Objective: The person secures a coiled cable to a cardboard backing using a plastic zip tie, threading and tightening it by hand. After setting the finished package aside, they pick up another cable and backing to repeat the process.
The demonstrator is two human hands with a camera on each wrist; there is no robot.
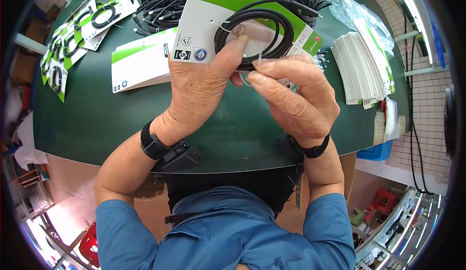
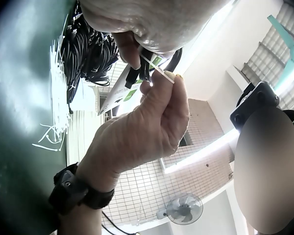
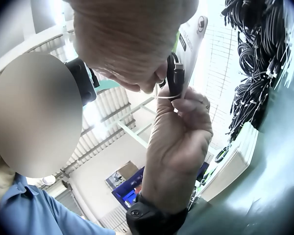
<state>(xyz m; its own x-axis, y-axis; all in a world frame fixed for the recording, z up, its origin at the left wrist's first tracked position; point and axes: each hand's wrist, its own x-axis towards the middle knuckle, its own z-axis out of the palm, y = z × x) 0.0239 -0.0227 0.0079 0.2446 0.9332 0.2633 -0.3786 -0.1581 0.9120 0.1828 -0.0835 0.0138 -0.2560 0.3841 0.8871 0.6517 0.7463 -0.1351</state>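
My left hand (image 1: pixel 199 85) grips a green and white packaging card (image 1: pixel 199 27) together with a coiled black braided cable (image 1: pixel 286 39), its thumb pressing the coil against the card. Around the lower part of the coil runs a thin white cable tie (image 1: pixel 259 59). Thumb and forefinger of my right hand (image 1: pixel 303 95) pinch this tie just below the coil. The right wrist view shows the tie (image 3: pixel 166 97) looped across the cable near a plug (image 3: pixel 178 73). In the left wrist view a straight length of the tie (image 2: pixel 157 68) reaches the right fingertips.
Behind the hands lies a heap of black cables (image 1: pixel 162 10). Cards bearing coiled cables (image 1: pixel 70 44) overlap at the left. Stacked cards stand at centre left (image 1: pixel 141 63) and right (image 1: pixel 357 71). Loose white ties (image 2: pixel 59 98) and clear plastic (image 1: pixel 361 15) lie on the green table (image 1: pixel 97 124).
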